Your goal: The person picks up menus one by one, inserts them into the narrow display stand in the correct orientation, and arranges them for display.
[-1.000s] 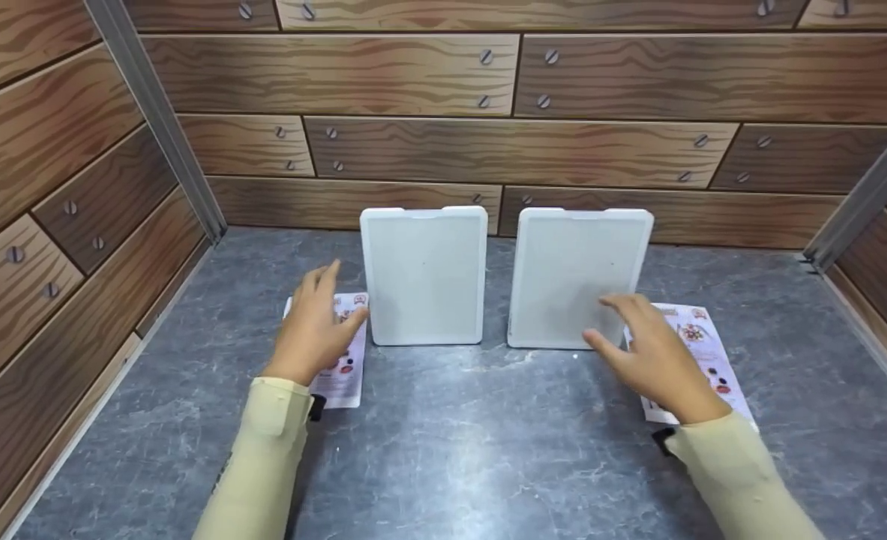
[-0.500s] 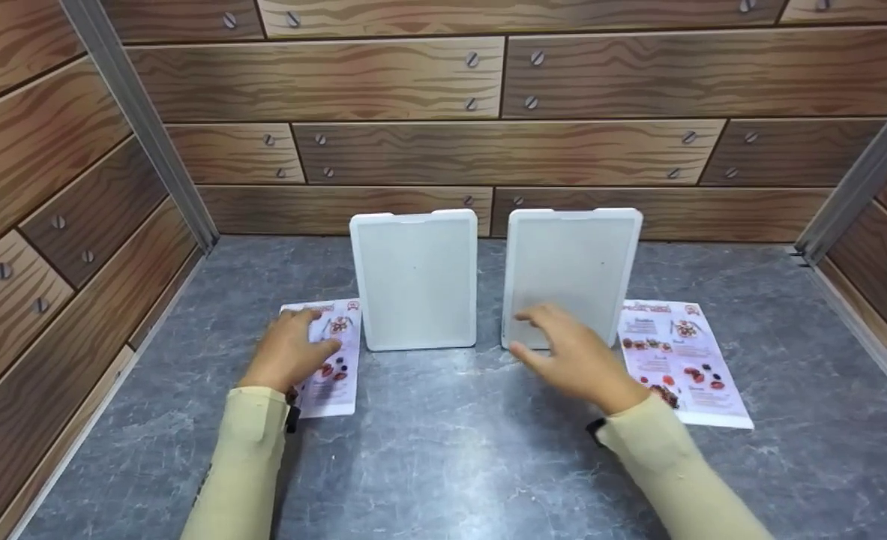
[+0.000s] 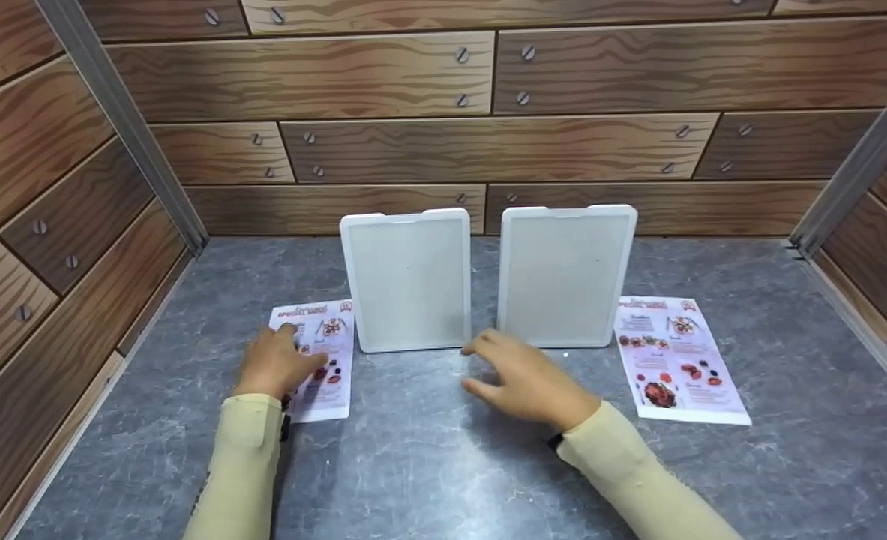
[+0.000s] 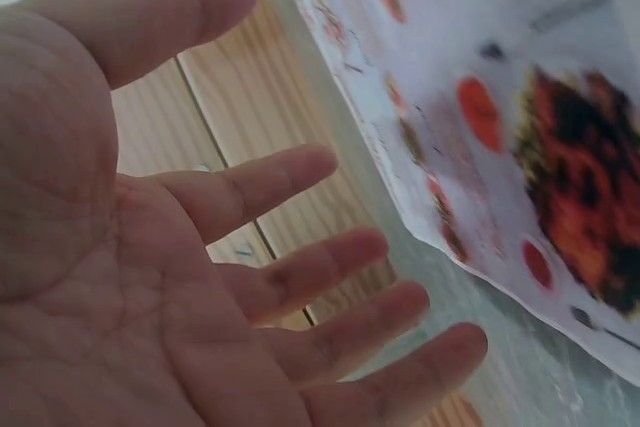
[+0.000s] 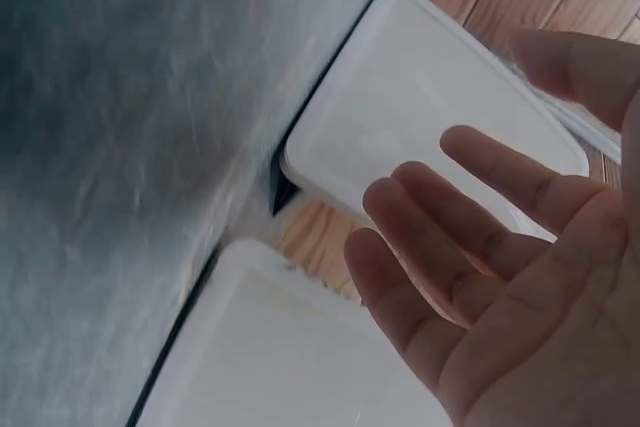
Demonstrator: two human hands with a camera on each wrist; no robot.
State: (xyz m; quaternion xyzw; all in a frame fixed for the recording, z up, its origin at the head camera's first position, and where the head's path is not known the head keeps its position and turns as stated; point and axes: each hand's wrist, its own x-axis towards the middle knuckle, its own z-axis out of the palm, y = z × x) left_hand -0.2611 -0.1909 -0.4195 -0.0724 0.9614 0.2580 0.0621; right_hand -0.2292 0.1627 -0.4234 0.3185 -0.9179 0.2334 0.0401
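My left hand (image 3: 272, 361) hovers over the left edge of a printed menu sheet (image 3: 334, 394), thumb and fingers apart; the left wrist view shows nothing in its palm (image 4: 110, 277). My right hand (image 3: 529, 379) is in front of the gap between two white upright frames, its fingers spread and holding nothing. The left frame (image 3: 411, 285) and the right frame (image 3: 567, 277) stand side by side on the table, each with a notch in its top edge. A second menu sheet (image 3: 679, 360) lies flat to the right of the right frame.
A grey marbled table (image 3: 413, 480) stretches beneath everything. Behind it rises a wood-plank patterned wall (image 3: 413, 150), with a similar wall (image 3: 61, 240) on the left. Metal corner posts (image 3: 124, 135) stand at both back corners.
My right hand has moved left, from over the right menu sheet to in front of the frames. My left hand has lowered toward the left menu sheet. Frames and sheets stay put.
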